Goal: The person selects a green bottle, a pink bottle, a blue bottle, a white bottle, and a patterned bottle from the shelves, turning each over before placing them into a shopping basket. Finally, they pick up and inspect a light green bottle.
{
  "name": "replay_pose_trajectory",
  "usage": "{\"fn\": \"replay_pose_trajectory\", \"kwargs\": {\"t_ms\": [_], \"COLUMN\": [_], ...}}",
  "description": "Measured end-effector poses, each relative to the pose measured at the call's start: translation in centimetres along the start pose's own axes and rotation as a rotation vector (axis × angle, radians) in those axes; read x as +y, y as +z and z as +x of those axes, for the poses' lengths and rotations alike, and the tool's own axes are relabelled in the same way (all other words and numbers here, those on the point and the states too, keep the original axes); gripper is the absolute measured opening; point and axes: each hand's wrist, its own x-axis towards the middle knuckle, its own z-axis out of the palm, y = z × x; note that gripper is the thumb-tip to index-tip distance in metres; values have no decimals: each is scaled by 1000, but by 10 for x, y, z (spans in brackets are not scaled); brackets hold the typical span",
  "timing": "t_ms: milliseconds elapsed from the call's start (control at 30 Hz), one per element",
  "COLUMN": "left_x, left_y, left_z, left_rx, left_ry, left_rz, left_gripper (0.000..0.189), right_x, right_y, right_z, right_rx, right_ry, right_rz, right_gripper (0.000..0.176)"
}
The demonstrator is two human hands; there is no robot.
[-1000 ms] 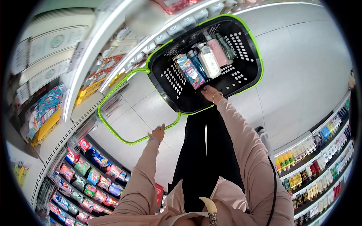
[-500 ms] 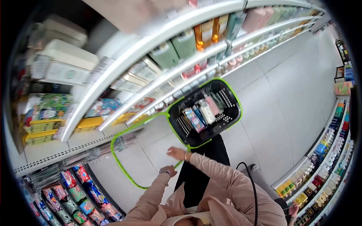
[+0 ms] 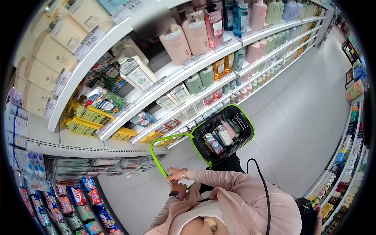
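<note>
A black shopping basket [image 3: 246,135] with a green rim stands tilted in front of me. Inside it lie several packs: a colourful packet [image 3: 215,143], a white bottle [image 3: 225,138] and a pink item [image 3: 230,130]. Its long green handle [image 3: 155,159] swings out to the left and back toward me. My left hand [image 3: 180,188], wearing a watch, is closed around the handle's near end. Just beyond it, my right hand [image 3: 176,174], with a bracelet, is closed at the handle too; the two hands are nearly touching, and the fingers are partly hidden.
Curved white shelves [image 3: 188,66] with pump bottles and boxes run along the left and ahead. Packets fill a dark rack [image 3: 84,203] at lower left. Another shelf [image 3: 344,156] lines the right. A grey tiled floor [image 3: 290,133] lies between. Another person's arm [image 3: 319,215] shows at lower right.
My right hand, loose in the air before, has come onto the handle beside my left hand. The basket and handle appear further right and lower, as the view has turned toward the shelves.
</note>
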Motion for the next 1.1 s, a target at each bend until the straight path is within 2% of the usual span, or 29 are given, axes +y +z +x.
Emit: {"fn": "replay_pose_trajectory", "kwargs": {"t_ms": [33, 100, 167, 200, 300, 333, 367, 433, 567, 600, 633, 667, 700, 733, 833, 933, 1033, 1100], "left_x": [2, 3, 0, -2, -11, -15, -18, -25, -42, -37, -42, -48, -54, -60, -63, -64, -61, -61], "left_y": [5, -7, -6, 0, 18, 24, 30, 49, 80, 14, 16, 21, 30, 52, 37, 38, 26, 27], "left_z": [2, 5, 12, 18, 35, 39, 42, 46, 54, 24, 25, 30, 39, 55, 48, 53, 49, 50], "left_rx": [16, -43, -109, -102, -70, -61, -47, -19, 78, 41, 33, 31, 29, -30, 60, 30, -4, -11], "left_ry": [-3, 58, 73, 83, 106, 106, 108, 110, 84, 92, 99, 124, 152, 132, 169, 183, 174, 167], "left_rz": [-2, 1, -80, -93, -101, -98, -97, -101, -87, 42, 51, 99, 146, 44, 176, 109, 13, -60], "left_gripper": [20, 19, 23, 24, 26, 27, 28, 30, 34, 40, 40, 41, 42, 46, 50, 55, 55, 55], "right_x": [-2, 2, 15, 7, -11, -14, -19, -25, -43, -37, -34, -43, -61, -76, -86, -68, -84, -70], "right_y": [-4, -5, -1, 5, 3, 4, 6, 14, 20, 18, 19, 20, 17, 14, 11, 12, 11, 14], "right_z": [-2, 6, 25, 20, 21, 20, 17, 11, 14, 24, 30, 29, 21, 13, 7, 27, 11, 23], "right_rx": [-23, -15, 48, 87, -1, 13, 14, 163, 206, 257, 312, 319, 265, 210, 213, 291, 266, 297], "right_ry": [76, 59, -49, 56, 70, 95, 97, 100, 154, 122, 92, 93, 149, 208, 193, 250, 176, 203], "right_rz": [56, 44, -208, -180, -195, -204, -209, -250, -345, -462, -576, -562, -547, -534, -488, -552, -552, -567], "right_gripper": [82, 80, 72, 56, 47, 39, 39, 34, 42, 48, 55, 55, 58, 61, 59, 58, 58, 58]}}
